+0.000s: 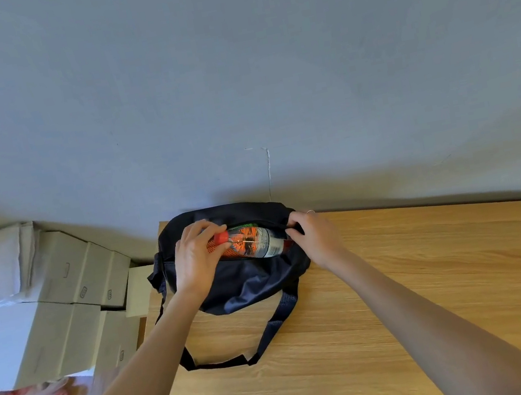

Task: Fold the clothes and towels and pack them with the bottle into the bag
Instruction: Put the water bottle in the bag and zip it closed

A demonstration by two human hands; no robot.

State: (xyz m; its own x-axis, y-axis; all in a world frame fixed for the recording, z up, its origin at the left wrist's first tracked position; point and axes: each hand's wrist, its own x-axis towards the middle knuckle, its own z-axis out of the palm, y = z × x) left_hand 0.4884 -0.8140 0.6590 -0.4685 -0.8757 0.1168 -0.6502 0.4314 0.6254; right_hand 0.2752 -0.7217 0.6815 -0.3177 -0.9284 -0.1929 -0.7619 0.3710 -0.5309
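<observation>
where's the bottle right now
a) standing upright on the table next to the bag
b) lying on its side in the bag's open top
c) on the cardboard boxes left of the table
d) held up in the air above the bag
b: the bottle lies on its side in the open top of the bag, its red cap at the left hand, while the right hand holds the opening's other end.

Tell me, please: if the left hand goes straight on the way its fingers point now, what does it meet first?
Probably the bottle: the left hand already has its fingers curled at the red cap, pointing along the bottle lying in the open bag.
</observation>
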